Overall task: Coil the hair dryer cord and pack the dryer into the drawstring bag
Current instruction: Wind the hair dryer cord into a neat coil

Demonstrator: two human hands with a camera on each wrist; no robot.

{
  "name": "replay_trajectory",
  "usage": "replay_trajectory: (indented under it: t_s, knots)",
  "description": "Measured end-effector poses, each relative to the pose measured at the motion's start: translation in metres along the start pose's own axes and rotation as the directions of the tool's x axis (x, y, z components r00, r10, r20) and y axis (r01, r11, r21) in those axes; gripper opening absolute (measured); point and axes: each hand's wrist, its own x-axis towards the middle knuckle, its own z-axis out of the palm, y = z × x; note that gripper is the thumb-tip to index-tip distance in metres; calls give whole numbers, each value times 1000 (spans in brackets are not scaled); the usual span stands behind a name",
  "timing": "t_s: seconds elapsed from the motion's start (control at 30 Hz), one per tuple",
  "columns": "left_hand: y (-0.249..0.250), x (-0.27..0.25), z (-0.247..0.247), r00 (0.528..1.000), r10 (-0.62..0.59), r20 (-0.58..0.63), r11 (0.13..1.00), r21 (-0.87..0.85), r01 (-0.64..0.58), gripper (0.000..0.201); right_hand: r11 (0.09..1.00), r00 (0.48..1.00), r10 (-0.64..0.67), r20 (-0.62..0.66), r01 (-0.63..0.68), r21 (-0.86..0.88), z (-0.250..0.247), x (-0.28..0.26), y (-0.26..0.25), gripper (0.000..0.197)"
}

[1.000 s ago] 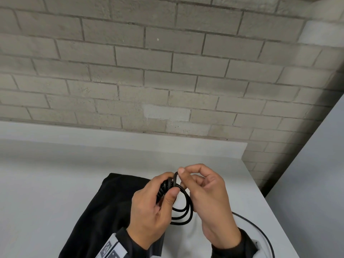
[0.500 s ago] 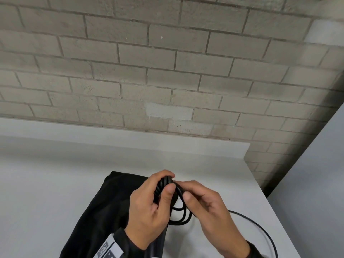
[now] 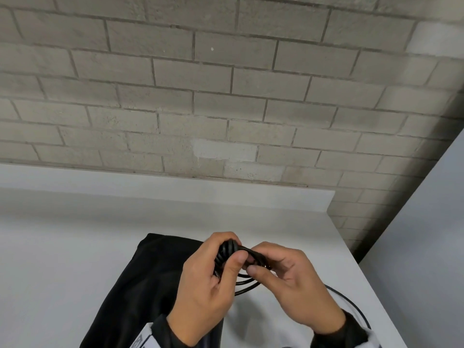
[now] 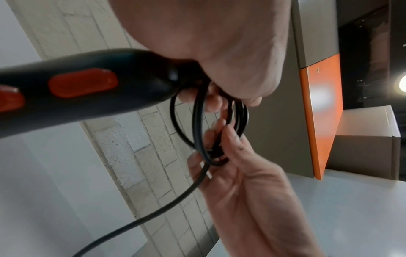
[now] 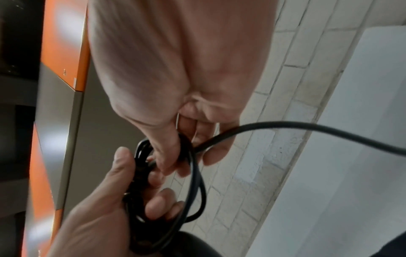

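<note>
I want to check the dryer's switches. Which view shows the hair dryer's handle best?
The left wrist view: the hair dryer handle fills the left side, both orange switches visible. The head view hides it behind the left hand; the right wrist view catches only a dark edge at the bottom.

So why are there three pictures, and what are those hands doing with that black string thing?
There is no machine here, just a person wearing three little cameras: one on the head, one on each wrist. The head picture looks down at a white table with a black bag lying on it. The left hand holds the end of a black hair dryer with orange buttons, together with loops of its cord. The right hand pinches the cord to wind another loop. The rest of the cord trails loose over the table. The wrist pictures show the same fingers from very close.
</note>
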Motion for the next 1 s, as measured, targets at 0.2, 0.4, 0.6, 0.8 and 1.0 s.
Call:
replay_trajectory:
  t_s: [0.2,0.4,0.6,0.8,1.0]
  knots:
    - [10,17,-18,972,-125,201,976,-149,157,21,999,999,29,17,-30,16,-10,5,1,18]
    - [6,19,-22,936,-269,227,916,-241,321,33,999,995,-27,-93,23,-41,2,11,-7,35]
    - [4,15,1,943,-331,-46,892,-342,296,30,880,909,-338,-245,212,-424,24,11,1,25]
    - [4,15,8,925,-351,-147,900,-327,289,24,662,812,-508,-287,155,-734,39,10,17,19]
    - [3,16,14,918,-327,-224,923,-285,259,23,626,830,-396,-392,-68,-777,54,16,3,29]
